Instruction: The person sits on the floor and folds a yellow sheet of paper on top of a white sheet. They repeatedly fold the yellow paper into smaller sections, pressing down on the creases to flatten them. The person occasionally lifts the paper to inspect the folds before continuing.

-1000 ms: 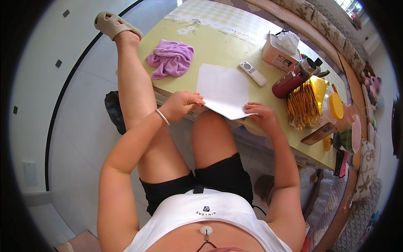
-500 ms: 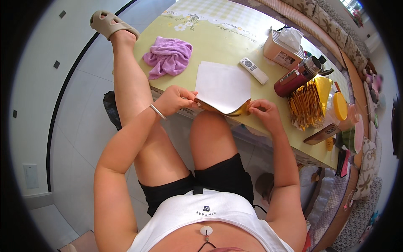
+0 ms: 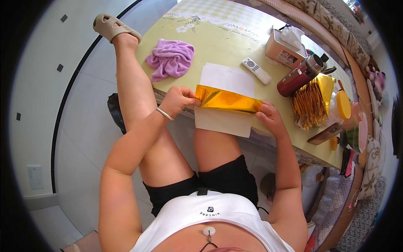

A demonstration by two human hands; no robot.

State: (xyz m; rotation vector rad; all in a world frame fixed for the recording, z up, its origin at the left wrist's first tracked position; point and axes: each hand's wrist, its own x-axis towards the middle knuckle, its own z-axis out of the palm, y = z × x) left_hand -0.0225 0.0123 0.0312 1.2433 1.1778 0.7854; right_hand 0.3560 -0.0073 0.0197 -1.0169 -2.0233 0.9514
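Observation:
A shiny gold foil strip (image 3: 228, 100) stretches sideways across white paper (image 3: 226, 77) at the table's near edge. My left hand (image 3: 182, 100) pinches the strip's left end between thumb and fingers. At the other end, my right hand (image 3: 272, 118) grips the right corner, fingers closed on it. Below the gold band, a white paper flap (image 3: 222, 122) hangs past the table edge over my thigh. Whether that flap and the gold belong to one sheet, I cannot tell.
On the table (image 3: 218, 50) lie a purple cloth (image 3: 171, 59) and a white remote control (image 3: 256, 70). To the right stand a tissue box (image 3: 285, 48), a dark red flask (image 3: 300, 75), a stack of folded gold foil (image 3: 310, 103), a yellow-lidded jar (image 3: 344, 105) and a phone (image 3: 325, 133).
The gold foil, earlier only a thin edge below the white paper, now shows as a broad band across it. A white flap now hangs toward me. Both hands still hold the ends.

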